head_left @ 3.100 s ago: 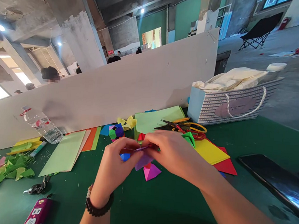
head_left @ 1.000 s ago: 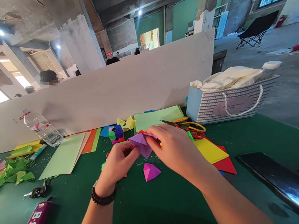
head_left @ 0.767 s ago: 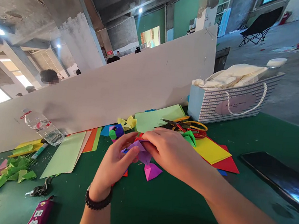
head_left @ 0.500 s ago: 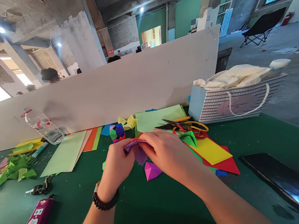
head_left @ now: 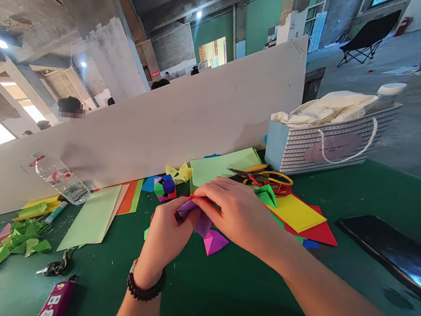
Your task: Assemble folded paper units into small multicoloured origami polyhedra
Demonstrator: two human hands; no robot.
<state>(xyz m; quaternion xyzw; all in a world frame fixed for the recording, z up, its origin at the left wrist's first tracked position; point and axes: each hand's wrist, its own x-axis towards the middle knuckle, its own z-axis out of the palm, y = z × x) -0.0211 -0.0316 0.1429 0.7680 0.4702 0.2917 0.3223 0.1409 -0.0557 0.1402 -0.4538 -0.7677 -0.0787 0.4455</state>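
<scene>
The left hand (head_left: 167, 241) and right hand (head_left: 236, 222) are closed close together, their fingers pinching a folded purple paper (head_left: 197, 217) between them, apparently so that pressure from both sides keeps the folds tight. Just below, a magenta paper pyramid (head_left: 214, 243) rests on the green surface (head_left: 241, 300). Scissors (head_left: 257, 177) and a yellow sheet (head_left: 296, 212) lie to the upper right, a mint sheet (head_left: 91, 216) to the left, seemingly spread within easy reach, and a phone (head_left: 384, 249) lies at the right edge.

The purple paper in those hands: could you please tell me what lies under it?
Below the purple paper, a magenta folded paper piece sits on the green mat; whatever lies beneath is covered by the left hand and right hand.
</scene>
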